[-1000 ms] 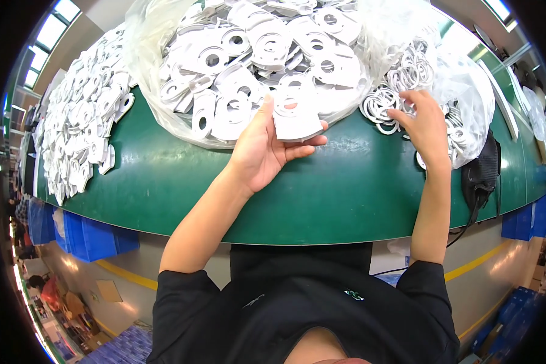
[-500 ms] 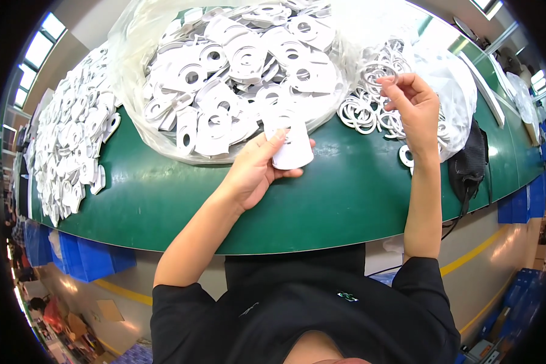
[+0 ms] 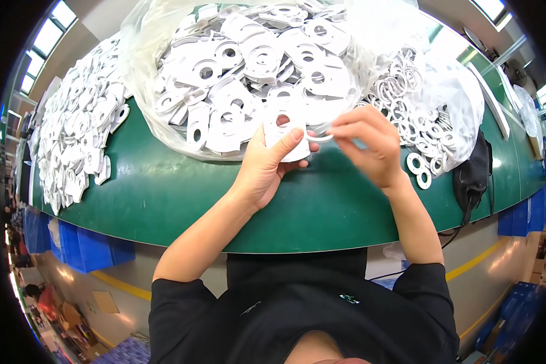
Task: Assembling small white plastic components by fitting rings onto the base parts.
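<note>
A flat white plastic part (image 3: 294,153) with a round hole near its far end is gripped by my left hand (image 3: 266,164), thumb on top and fingers beneath. My right hand (image 3: 370,145) pinches a thin white ring (image 3: 320,139) close to the right side of that part. Whether ring and part touch, I cannot tell. Just beyond my left hand, a clear plastic bag (image 3: 141,115) lies open, filled with similar white parts (image 3: 227,118). Past my right hand, many loose white rings (image 3: 400,85) are heaped on and beside another clear bag (image 3: 467,109).
The green table (image 3: 182,203) has a curved-looking front edge before me. A pile of white parts (image 3: 82,127) covers its left end. Two rings (image 3: 424,178) lie apart near a black mesh pouch (image 3: 474,164) with a cord. Blue bins (image 3: 94,246) stand below the table at left.
My right hand has come left and nearer from the ring heap, bringing a ring to the white part. My left hand still holds the part, which now shows its hole.
</note>
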A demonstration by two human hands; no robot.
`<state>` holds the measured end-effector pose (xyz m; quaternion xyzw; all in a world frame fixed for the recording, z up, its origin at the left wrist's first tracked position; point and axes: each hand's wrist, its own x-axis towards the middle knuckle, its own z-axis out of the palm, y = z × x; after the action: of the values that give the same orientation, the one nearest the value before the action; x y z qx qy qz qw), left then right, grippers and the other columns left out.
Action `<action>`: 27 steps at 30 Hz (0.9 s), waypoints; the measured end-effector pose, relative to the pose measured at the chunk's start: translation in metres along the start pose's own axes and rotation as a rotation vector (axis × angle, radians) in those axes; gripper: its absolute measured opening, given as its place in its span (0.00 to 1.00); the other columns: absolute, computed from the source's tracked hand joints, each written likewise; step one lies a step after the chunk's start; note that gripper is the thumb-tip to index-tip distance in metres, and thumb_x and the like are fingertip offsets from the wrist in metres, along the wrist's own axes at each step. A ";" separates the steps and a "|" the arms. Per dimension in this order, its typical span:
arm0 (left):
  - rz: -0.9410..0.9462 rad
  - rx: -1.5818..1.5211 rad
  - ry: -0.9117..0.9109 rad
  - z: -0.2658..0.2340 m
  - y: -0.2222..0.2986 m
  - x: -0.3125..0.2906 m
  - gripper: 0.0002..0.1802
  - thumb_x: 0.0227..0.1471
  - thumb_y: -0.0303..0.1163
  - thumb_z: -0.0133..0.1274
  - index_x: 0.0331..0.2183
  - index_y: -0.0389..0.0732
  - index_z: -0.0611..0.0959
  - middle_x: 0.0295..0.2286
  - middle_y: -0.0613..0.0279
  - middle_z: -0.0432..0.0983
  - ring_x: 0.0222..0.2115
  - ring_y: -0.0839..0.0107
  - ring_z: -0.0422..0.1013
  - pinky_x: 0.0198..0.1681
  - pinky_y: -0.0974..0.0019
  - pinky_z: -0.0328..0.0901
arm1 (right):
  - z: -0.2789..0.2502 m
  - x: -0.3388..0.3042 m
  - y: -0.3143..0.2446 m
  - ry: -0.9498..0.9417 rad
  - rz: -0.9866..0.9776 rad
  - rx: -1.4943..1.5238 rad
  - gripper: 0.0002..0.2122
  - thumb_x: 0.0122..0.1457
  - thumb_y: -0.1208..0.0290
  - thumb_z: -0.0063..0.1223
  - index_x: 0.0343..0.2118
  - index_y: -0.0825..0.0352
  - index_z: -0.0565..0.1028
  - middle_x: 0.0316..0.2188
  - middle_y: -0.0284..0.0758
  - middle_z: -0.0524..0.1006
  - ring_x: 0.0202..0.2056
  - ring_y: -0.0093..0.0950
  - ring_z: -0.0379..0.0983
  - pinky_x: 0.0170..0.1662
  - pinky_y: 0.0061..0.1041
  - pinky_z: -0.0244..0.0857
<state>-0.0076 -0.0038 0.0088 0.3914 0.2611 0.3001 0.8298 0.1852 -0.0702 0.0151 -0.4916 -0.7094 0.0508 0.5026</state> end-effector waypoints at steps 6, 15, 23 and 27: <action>0.029 0.235 0.150 -0.008 -0.003 0.003 0.27 0.45 0.29 0.62 0.46 0.41 0.68 0.34 0.64 0.75 0.31 0.78 0.72 0.25 0.74 0.67 | 0.004 -0.001 -0.003 -0.297 -0.072 0.060 0.10 0.44 0.78 0.64 0.32 0.64 0.78 0.27 0.31 0.75 0.29 0.27 0.71 0.32 0.23 0.65; 0.009 0.312 -0.006 -0.002 0.000 -0.002 0.31 0.46 0.31 0.61 0.49 0.39 0.66 0.38 0.60 0.73 0.34 0.74 0.73 0.29 0.72 0.69 | -0.008 0.002 0.005 -0.367 0.763 0.480 0.08 0.55 0.74 0.57 0.36 0.72 0.76 0.27 0.29 0.77 0.27 0.14 0.70 0.31 0.13 0.64; -0.135 0.148 -0.226 -0.003 -0.006 -0.001 0.28 0.52 0.22 0.43 0.55 0.39 0.59 0.45 0.53 0.71 0.42 0.65 0.73 0.41 0.67 0.70 | -0.010 0.002 0.009 -0.049 0.842 0.685 0.06 0.58 0.71 0.54 0.29 0.68 0.75 0.24 0.29 0.75 0.24 0.15 0.69 0.28 0.13 0.63; -0.151 0.136 -0.235 -0.003 -0.006 0.000 0.28 0.52 0.22 0.43 0.56 0.40 0.59 0.45 0.53 0.71 0.42 0.64 0.73 0.41 0.66 0.71 | 0.002 0.000 0.006 -0.049 0.855 0.709 0.06 0.58 0.70 0.55 0.28 0.68 0.75 0.22 0.27 0.74 0.23 0.14 0.67 0.27 0.12 0.60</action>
<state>-0.0079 -0.0054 0.0021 0.4584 0.2104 0.1706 0.8465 0.1874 -0.0670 0.0109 -0.5351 -0.3975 0.4974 0.5553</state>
